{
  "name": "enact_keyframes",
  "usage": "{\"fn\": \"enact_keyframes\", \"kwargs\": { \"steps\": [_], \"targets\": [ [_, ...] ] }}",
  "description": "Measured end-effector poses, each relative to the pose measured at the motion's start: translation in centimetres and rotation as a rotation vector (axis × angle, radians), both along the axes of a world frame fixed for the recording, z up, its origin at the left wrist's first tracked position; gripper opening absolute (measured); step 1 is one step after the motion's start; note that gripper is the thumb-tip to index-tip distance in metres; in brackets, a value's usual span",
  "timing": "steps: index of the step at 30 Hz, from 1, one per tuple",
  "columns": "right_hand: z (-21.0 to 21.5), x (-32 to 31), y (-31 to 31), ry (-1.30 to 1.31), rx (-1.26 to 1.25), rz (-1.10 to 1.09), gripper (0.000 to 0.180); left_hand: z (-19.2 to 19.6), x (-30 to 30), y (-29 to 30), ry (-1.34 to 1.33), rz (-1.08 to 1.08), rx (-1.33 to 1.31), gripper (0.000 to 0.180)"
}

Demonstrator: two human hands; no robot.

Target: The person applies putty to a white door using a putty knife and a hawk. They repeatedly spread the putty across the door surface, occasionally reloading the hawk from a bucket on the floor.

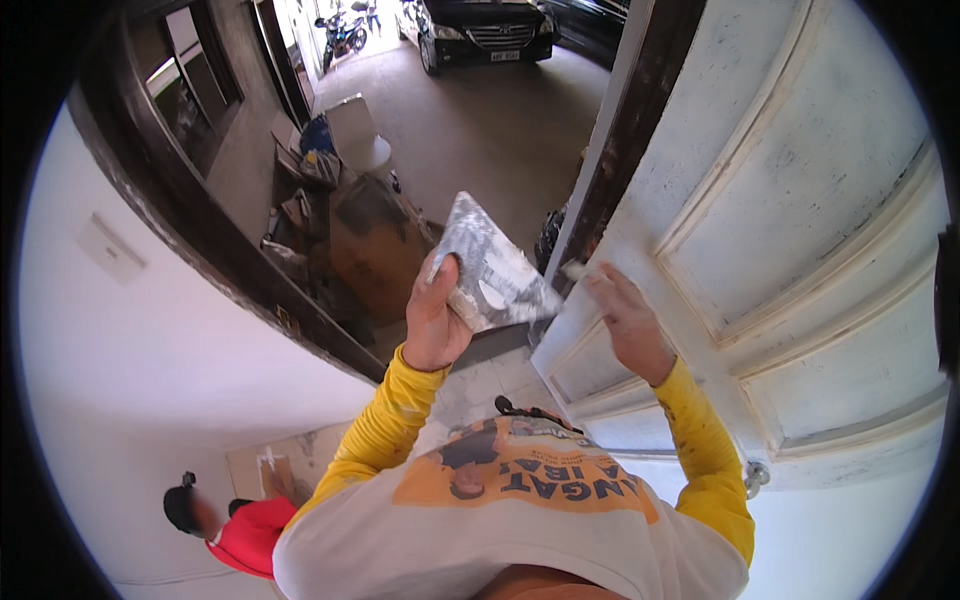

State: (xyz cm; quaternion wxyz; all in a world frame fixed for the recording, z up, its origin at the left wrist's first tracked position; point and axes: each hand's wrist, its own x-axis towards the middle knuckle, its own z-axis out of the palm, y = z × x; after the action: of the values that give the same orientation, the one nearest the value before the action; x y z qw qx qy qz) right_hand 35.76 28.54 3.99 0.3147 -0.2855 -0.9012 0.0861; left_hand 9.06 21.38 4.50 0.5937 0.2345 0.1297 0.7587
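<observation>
My left hand [436, 318] grips a flat, angular grey board [482, 250] by its near left edge, with the thumb lying on top. White paste is smeared over the board, thickest toward its right side. To the right of it, my right hand [630, 325] is raised beside the edge of a white panelled door [800, 210]. Its fingers are bent around a small pale thing [575, 270], too blurred to name. The door's panels have grey patches and rough off-white mouldings.
A dark door frame [230, 240] surrounds the opening ahead. Beyond it are a leaning cardboard piece [370, 245], clutter along the left wall, a black car [490, 35] and a motorbike [342, 38]. A person in red [245, 540] is low at the left. A round doorknob [757, 478] sticks out at right.
</observation>
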Motion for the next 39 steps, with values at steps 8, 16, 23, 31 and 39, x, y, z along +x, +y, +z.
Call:
{"fn": "enact_keyframes", "kwargs": {
  "steps": [8, 16, 23, 31, 39],
  "targets": [
    [-0.2, -1.5, -2.1, 0.704, -0.861, 0.121, 0.070, -1.4, -0.1, 1.1, 1.215, 0.715, 0.633, 0.033],
    [3.2, 2.9, -3.0, 0.945, -0.767, 0.090, 0.042, 0.5, -3.4, 2.0, 1.820, 0.398, 0.850, 0.030],
    [-1.8, 9.4, 4.7, 0.802, -0.307, -0.747, 0.034, -5.0, -4.1, -1.5, 1.394, 0.320, 0.074, 0.035],
    [-2.3, 4.0, 5.9, 0.649, -0.193, -0.946, 0.039, -8.0, -3.8, -2.6, 1.166, 0.289, -0.048, 0.043],
    [0.7, 4.2, 6.3, 0.590, -0.325, -0.972, 0.049, -8.2, -4.0, -3.3, 1.117, 0.299, -0.058, 0.041]
  ]
}}
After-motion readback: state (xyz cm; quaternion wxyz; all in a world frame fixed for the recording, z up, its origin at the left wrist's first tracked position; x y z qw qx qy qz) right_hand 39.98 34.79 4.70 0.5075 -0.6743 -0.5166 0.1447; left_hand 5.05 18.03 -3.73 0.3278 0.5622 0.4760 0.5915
